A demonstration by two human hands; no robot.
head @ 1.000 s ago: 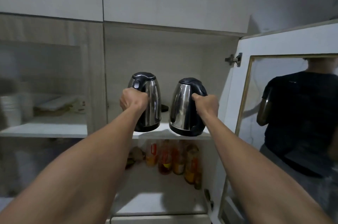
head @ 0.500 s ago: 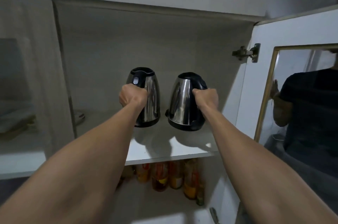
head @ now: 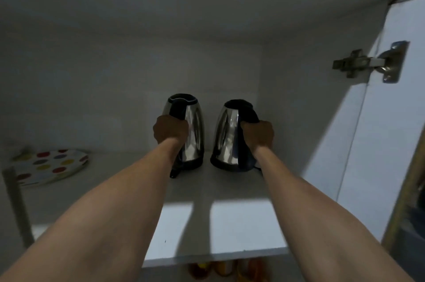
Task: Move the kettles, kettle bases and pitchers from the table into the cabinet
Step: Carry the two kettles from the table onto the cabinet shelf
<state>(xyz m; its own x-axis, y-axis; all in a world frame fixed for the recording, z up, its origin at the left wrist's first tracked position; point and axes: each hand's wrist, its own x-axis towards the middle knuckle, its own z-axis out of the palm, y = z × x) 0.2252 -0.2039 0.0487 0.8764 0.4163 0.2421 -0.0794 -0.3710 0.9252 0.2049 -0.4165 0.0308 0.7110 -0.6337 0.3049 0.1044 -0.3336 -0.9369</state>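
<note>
Two steel kettles with black lids and bases stand side by side deep on the white cabinet shelf [head: 232, 224]. My left hand [head: 170, 131] grips the handle of the left kettle [head: 192, 134]. My right hand [head: 258, 135] grips the handle of the right kettle [head: 226, 136]. Both kettles stand upright with their bottoms on or just above the shelf; I cannot tell which. A short black piece [head: 174, 173] shows under the left kettle by my forearm.
A plate with coloured dots [head: 49, 165] lies on the shelf at the far left. The open cabinet door [head: 379, 143] with its metal hinge [head: 370, 63] stands at the right. Bottles [head: 220, 269] show on the shelf below.
Both hands have carried the kettles further into the cabinet and down to the shelf surface. The view has closed in on the shelf.
</note>
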